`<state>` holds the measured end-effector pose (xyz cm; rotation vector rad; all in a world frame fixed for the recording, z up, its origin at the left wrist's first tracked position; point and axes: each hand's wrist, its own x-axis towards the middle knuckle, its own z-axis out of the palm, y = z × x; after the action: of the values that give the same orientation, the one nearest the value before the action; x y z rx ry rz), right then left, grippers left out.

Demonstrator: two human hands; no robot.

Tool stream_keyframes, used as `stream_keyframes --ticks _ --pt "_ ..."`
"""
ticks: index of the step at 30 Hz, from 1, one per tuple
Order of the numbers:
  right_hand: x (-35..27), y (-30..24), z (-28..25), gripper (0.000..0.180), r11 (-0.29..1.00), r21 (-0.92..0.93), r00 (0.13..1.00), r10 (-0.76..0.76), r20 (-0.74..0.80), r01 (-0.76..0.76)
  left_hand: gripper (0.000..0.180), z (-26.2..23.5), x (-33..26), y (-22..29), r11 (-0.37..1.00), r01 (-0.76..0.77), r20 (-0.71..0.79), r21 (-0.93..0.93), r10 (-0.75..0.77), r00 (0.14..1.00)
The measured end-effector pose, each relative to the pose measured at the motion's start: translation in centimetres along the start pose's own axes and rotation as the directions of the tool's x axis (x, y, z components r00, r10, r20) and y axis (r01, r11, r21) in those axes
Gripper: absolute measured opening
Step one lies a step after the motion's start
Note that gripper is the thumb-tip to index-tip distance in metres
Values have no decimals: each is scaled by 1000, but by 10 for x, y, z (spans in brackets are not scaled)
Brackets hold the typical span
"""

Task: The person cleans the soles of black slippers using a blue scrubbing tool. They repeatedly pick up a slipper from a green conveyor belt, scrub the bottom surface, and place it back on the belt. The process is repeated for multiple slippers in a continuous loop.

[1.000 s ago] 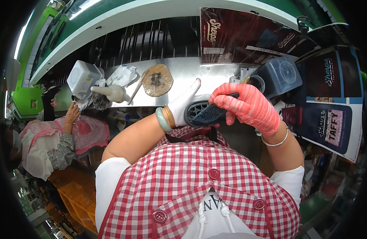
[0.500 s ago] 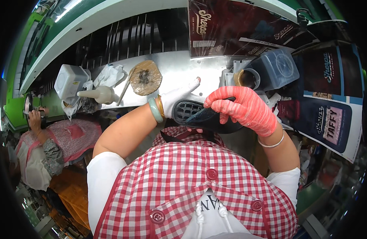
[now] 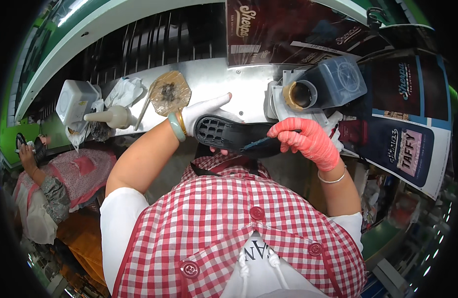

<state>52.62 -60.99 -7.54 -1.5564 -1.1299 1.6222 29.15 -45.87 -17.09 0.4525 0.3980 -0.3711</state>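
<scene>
One long metal bench top (image 3: 249, 87) runs across the view, and everything on it sits further left than it did a second ago. At far left a co-worker (image 3: 87, 166), earlier with a hand just below the white container (image 3: 75, 102), now has that hand further left, at a dark object. To the right, the clear plastic box (image 3: 341, 84) stays beside the cup (image 3: 301, 94).

The black sole (image 3: 229, 134) is held between the person's body and the bench. It was partly covered before; now its gridded end shows fully at the left, with a smooth stretch in the middle. The right hand (image 3: 309, 144), in a coral knit glove, has drawn from over the sole to its right end, fingertips pinched together on a slim dark tool. The left hand (image 3: 198, 110), in a white glove, grips the gridded end, fingertips under its near edge and thumb stretched away. The slim dark tool (image 3: 259, 143), previously across the grid, now lies along the sole's near edge, clear of it.
</scene>
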Motion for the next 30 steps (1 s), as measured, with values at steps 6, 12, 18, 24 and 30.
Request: stream_keyframes --ticks 6,12,18,24,30 --pt "-12 14 -28 29 933 163 863 -216 -457 320 60 -12 -23 -6 885 -461 -178 65 464 868" --pt "1 42 -57 22 980 14 612 -114 -783 200 60 -34 -19 -54 670 -727 -223 -150 693 686" --pt "25 83 -70 22 995 -7 602 -66 -796 100 65 -26 21 -106 638 -608 -507 -472 368 779" --pt "30 90 -67 23 996 31 632 -27 -774 81 59 -19 19 -114 694 -593 -468 -408 399 789" --pt "21 98 -82 24 941 250 682 29 -730 227 58 6 18 -99 633 -663 -449 -399 495 743"
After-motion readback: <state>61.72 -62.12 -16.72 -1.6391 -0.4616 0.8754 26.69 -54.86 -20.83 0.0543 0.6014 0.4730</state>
